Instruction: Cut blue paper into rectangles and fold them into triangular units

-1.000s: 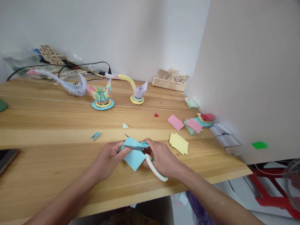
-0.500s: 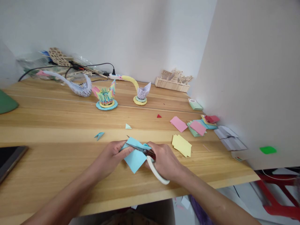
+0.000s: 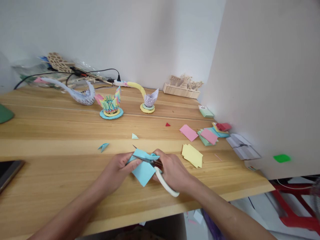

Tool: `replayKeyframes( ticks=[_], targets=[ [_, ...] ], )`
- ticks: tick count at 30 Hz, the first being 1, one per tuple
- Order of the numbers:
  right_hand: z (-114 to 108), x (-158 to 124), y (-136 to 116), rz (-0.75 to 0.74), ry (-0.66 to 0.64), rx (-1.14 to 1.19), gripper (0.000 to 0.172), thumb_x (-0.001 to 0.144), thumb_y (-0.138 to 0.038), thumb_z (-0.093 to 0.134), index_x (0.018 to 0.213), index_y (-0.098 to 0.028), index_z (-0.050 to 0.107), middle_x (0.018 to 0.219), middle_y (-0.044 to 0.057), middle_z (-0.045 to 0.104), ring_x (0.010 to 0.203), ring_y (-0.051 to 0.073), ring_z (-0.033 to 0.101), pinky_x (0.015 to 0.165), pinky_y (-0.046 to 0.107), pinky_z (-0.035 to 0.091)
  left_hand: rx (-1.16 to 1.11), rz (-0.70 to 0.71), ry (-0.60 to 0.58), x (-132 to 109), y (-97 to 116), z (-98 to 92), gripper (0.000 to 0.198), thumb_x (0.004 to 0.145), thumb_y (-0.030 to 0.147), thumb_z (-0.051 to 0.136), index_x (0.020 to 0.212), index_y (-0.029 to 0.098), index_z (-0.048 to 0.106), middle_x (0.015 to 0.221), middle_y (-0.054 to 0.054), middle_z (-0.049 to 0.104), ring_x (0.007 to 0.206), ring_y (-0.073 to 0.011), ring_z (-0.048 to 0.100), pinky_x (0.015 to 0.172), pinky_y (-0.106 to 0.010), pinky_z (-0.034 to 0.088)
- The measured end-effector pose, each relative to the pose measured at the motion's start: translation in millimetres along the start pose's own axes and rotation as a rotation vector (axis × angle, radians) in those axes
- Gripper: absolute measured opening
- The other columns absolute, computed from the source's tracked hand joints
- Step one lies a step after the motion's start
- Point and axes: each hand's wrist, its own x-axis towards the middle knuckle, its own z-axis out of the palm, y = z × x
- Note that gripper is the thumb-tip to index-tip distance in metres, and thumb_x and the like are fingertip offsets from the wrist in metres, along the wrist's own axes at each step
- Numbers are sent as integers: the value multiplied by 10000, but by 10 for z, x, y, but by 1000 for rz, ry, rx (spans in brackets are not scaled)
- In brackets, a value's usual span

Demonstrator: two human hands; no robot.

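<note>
A sheet of light blue paper (image 3: 143, 173) is pinched at its left edge by my left hand (image 3: 122, 166), thumb on top. White-handled scissors (image 3: 165, 183) are in my right hand (image 3: 172, 170), fingers closed round the handles. Their dark blades lie across the blue paper, with a narrow blue flap curling up above the upper blade near my right fingers. One blade tip pokes out past the paper's far edge. Beyond my hands lie a folded blue piece (image 3: 103, 147), a pale green folded piece (image 3: 134, 136) and a small red piece (image 3: 167, 124).
Yellow paper (image 3: 192, 155), pink paper (image 3: 188, 132) and more coloured stacks lie at right. Folded-paper swans, one multicoloured (image 3: 111, 105), stand at the back beside cables and a wooden box (image 3: 182, 90). A dark tablet or phone (image 3: 8, 173) sits at left. The table's front edge runs below my arms.
The whole view has shifted slightly, so the tabletop things appear a little further left. My hands keep their grip on the blue paper and scissors, and the blades have barely moved across the sheet.
</note>
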Motion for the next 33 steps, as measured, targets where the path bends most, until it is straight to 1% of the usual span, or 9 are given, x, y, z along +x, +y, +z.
replayKeyframes(
  ticks=[4,9,13,15,20,24,26,29,33],
  targets=[
    [14,3,11,-1,5,-29,161,713,-161,517,866,-200,484,659,-7,599,529,123,486,523,221,264,-9,-9,-6,-1,-19,-10,273,814,394,494,842,190,674,775,-15,682,725,-200,597,675,-280,474],
    [21,29,31,7,12,-58,121,726,-192,521,844,-200,500,646,-6,591,512,121,456,507,222,259,-32,-31,1,21,-30,-4,266,808,393,504,804,185,669,753,-11,668,701,-186,580,666,-273,466],
    [2,47,33,24,-16,-12,169,698,-228,584,843,-204,503,656,-18,589,512,113,445,497,215,255,-1,-44,50,39,-52,2,278,793,413,518,737,168,636,675,2,625,624,-160,542,602,-254,438],
    [-22,44,31,14,-23,4,195,690,-232,601,856,-202,503,673,-15,600,536,117,465,514,215,273,-12,-46,41,45,-67,-3,279,786,419,525,735,165,630,675,5,619,625,-158,537,605,-254,435],
    [-115,26,19,0,-40,22,243,683,-213,609,908,-205,516,771,8,654,634,145,543,571,226,315,-146,-87,-21,46,-119,-6,275,788,426,547,779,170,648,722,-1,645,655,-156,544,638,-254,436],
    [-175,9,-19,40,-50,32,329,687,-229,619,1001,-214,523,823,20,668,675,162,571,574,231,318,-318,-118,-26,48,-175,23,304,755,431,605,884,161,660,777,-29,665,676,-165,567,669,-278,449],
    [-181,-3,-42,58,-42,12,342,703,-228,601,1035,-215,521,831,27,671,683,169,577,575,235,317,-359,-114,-20,53,-193,32,316,750,429,611,891,151,659,784,-41,667,684,-170,574,681,-291,455],
    [-173,-17,-68,69,-26,-15,363,696,-213,605,1048,-215,518,832,31,669,692,175,579,574,239,314,-340,-91,-10,57,-183,22,292,761,421,597,843,148,659,771,-32,665,689,-163,568,680,-279,450],
    [-160,-17,-71,22,-44,36,270,659,-177,627,912,-206,538,795,13,651,654,153,554,564,228,313,-155,-19,-10,38,-116,0,256,770,393,576,792,153,662,736,-4,649,672,-152,547,649,-253,434]
  ],
)
